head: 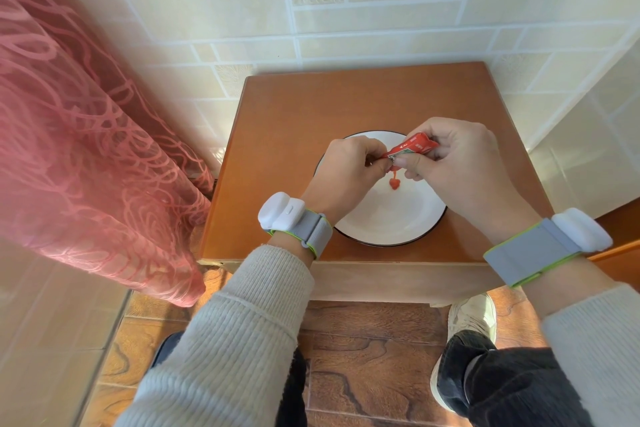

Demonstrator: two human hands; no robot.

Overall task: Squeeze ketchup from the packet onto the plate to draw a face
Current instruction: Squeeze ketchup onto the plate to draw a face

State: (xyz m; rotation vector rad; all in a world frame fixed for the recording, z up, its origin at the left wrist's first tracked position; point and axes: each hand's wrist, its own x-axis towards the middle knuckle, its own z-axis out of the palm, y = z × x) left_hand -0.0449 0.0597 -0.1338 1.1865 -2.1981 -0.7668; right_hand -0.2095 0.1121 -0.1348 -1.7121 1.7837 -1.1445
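A white plate (388, 222) with a thin dark rim sits on a small wooden table (294, 107). Both hands hold a red ketchup packet (412, 148) above the plate's middle. My right hand (457, 163) grips the packet's body with fingers curled round it. My left hand (346, 166) pinches the packet's lower left end. A thin thread of ketchup hangs from that end down to a small red blob (394, 183) on the plate. The far part of the plate is hidden behind the hands.
A pink patterned curtain (86, 149) hangs close to the table's left edge. A tiled wall (381, 10) stands right behind the table. Below the table's front edge are my legs and a white shoe (472, 317) on wood-patterned floor.
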